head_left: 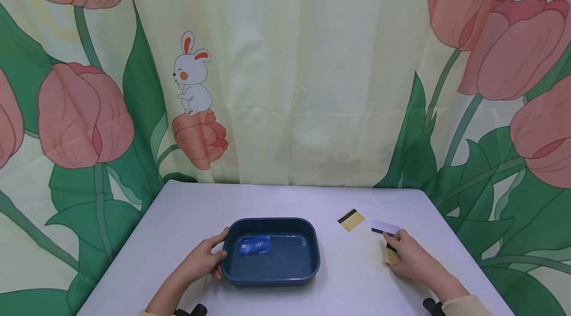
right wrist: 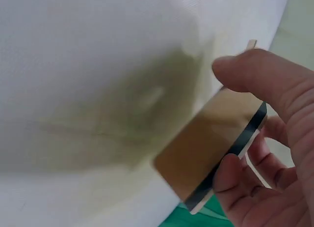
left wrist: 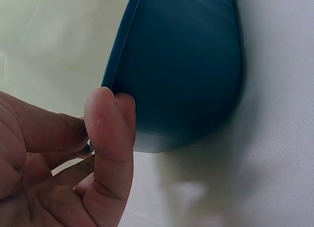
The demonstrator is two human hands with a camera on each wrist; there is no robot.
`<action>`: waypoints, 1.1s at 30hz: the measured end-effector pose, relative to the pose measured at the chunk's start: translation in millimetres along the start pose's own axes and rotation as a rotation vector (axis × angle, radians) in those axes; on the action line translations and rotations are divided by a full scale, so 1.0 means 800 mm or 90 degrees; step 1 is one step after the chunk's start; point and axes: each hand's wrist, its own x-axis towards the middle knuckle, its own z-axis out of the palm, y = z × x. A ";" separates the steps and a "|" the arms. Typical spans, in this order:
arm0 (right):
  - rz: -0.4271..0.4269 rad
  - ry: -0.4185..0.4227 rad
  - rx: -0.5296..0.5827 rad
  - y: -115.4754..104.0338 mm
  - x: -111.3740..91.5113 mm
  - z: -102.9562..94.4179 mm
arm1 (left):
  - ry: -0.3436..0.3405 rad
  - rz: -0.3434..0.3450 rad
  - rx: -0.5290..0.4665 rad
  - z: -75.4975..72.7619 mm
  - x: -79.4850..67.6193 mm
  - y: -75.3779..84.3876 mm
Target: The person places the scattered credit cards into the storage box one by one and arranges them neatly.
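Note:
A dark blue rectangular container [head_left: 271, 279] stands on the table, with a blue card marked "VIP" [head_left: 255, 245] lying inside at its left. My left hand [head_left: 202, 256] grips the container's left rim; the left wrist view shows the thumb and fingers [left wrist: 109, 124] at the edge. Between the thumb and fingers of my right hand [head_left: 412, 259] is a gold card [right wrist: 211, 143] with a black stripe. Just beyond that hand's fingertips is a white card [head_left: 384, 227] with a dark stripe; whether they touch it I cannot tell. Another gold card [head_left: 351, 220] lies farther left.
A white cloth covers the table [head_left: 267, 202]. Behind it hangs a pale curtain [head_left: 303, 83] printed with tulips and a rabbit. Each wrist wears a black device, partly visible at the bottom of the head view.

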 end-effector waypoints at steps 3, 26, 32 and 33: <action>-0.019 0.036 -0.011 -0.006 0.000 -0.002 | 0.006 -0.005 0.003 0.001 0.000 0.001; -0.181 0.269 -0.076 -0.085 0.020 -0.031 | 0.016 -0.001 0.003 0.006 0.000 0.002; -0.213 0.292 -0.042 -0.118 0.032 -0.034 | 0.017 -0.014 0.006 0.005 -0.002 0.004; -0.218 0.295 -0.033 -0.124 0.034 -0.035 | 0.017 -0.014 0.006 0.004 -0.002 0.004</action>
